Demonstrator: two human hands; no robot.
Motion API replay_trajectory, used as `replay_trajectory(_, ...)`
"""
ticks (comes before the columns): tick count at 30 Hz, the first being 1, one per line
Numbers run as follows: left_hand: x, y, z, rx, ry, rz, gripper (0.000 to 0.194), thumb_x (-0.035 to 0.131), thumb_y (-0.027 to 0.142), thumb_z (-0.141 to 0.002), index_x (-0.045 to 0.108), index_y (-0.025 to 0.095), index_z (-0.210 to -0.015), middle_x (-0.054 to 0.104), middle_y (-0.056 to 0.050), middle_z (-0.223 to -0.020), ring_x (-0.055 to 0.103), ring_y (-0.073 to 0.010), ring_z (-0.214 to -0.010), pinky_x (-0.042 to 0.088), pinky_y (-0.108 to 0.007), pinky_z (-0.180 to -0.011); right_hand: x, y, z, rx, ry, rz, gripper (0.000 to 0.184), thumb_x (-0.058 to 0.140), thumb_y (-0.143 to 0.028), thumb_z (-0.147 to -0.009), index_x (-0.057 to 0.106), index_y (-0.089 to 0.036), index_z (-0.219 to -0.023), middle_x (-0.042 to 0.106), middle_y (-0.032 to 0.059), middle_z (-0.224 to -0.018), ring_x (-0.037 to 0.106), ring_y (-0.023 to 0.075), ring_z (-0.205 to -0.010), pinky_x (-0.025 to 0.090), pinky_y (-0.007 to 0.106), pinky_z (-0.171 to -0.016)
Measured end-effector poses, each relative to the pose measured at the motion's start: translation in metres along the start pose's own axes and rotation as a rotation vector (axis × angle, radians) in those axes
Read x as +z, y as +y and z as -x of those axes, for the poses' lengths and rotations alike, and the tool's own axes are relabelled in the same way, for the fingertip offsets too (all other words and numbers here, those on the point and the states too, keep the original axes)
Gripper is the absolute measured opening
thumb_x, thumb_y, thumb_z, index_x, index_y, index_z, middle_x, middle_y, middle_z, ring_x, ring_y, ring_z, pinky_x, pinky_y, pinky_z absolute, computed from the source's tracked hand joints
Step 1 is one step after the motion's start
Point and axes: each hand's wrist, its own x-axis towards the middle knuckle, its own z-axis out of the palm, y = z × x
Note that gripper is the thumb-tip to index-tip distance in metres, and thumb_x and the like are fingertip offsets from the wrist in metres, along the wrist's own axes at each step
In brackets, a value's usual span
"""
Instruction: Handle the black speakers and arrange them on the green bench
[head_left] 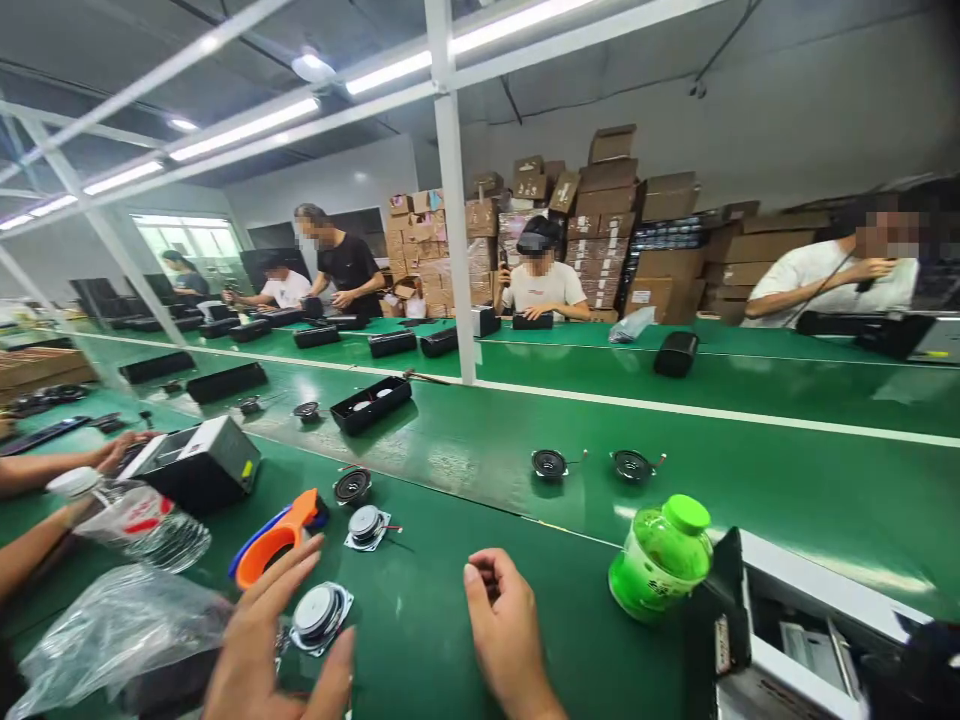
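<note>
My left hand [274, 640] is at the bottom left, thumb and fingers spread, with nothing in its grip. Between its thumb and fingers shows a loudspeaker driver [319, 617], magnet side up; whether the hand touches it I cannot tell. My right hand [508, 625] hovers near the bench middle with its fingers curled in and nothing visible in them. Beyond the left hand lie a second magnet-up driver [367, 527], a driver with its black cone upward [352, 487] and an orange and blue ring-shaped tool [279, 540].
A green-capped bottle [660, 560] and an open metal-framed case [810, 640] stand at right. Clear plastic [127, 635] and a water bottle [142, 520] lie left, beside a co-worker's arms [52, 490]. The conveyor belt [465, 430] carries drivers and black speaker housings [373, 403].
</note>
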Motion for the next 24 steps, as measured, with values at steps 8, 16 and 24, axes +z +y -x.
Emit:
replay_trajectory(8,0.246,0.141,-0.145,0.098,-0.712,0.129,0.113,0.096,0.032,-0.073,0.038,0.016,-0.168,0.04,-0.024,-0.172,0.047,-0.0422,-0.154,0.045,-0.054,-0.126,0.009,0.012,-0.004,0.0,0.149,-0.029,0.038,0.056,-0.052,-0.106,0.071,-0.018,-0.099,0.075,0.0054,-0.083,0.072,0.0212,-0.076,0.056,0.031,-0.069)
replay_trajectory(16,0.318,0.148,-0.132,0.137,-0.781,-0.014,0.047,0.074,0.043,-0.103,0.064,0.02,-0.142,0.067,-0.013,-0.142,0.065,-0.0316,-0.129,0.053,-0.059,-0.114,-0.001,0.031,-0.01,0.114,0.267,0.001,0.025,0.052,-0.034,-0.097,0.07,-0.019,-0.105,0.079,0.0086,-0.092,0.076,0.0257,-0.083,0.057,0.032,-0.071)
replay_trajectory(24,0.173,0.089,-0.119,-0.009,-0.62,-0.242,0.06,0.077,0.039,-0.094,0.058,0.024,-0.149,0.069,-0.009,-0.141,0.065,-0.0282,-0.132,0.051,-0.042,-0.114,-0.005,0.009,-0.002,0.171,0.051,-0.123,0.048,0.062,-0.063,-0.103,0.07,-0.017,-0.113,0.073,0.0039,-0.091,0.07,0.0186,-0.078,0.057,0.033,-0.072)
